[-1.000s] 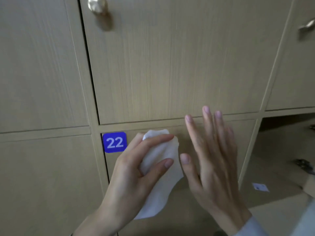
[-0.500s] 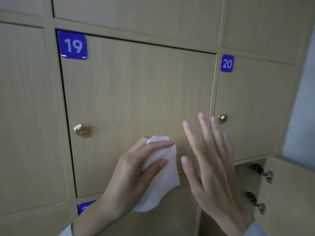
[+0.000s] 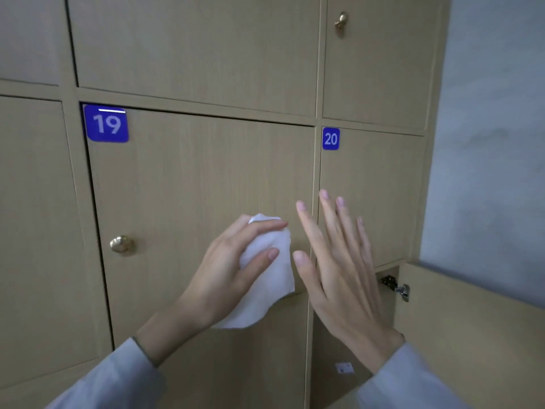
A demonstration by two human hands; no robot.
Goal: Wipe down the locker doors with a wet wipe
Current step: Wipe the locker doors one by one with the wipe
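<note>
My left hand (image 3: 227, 273) holds a crumpled white wet wipe (image 3: 267, 278) between fingers and thumb, in front of the lower right part of locker door 19 (image 3: 191, 196). That tan wooden door carries a blue number plate (image 3: 106, 124) and a brass knob (image 3: 121, 244). My right hand (image 3: 342, 270) is raised beside the wipe with fingers straight and spread, holding nothing, over the gap between door 19 and door 20 (image 3: 374, 187). Whether either hand touches a door cannot be told.
The locker below door 20 stands open, its door (image 3: 472, 335) swung out to the lower right with a metal hinge (image 3: 398, 287) showing. More closed tan doors surround these; one above door 20 has a brass knob (image 3: 341, 20). A grey wall (image 3: 495, 143) lies right.
The view has risen from locker 22 to doors 19 and 20. Both hands came up along with it, keeping the same pose, the wipe still in my left hand.
</note>
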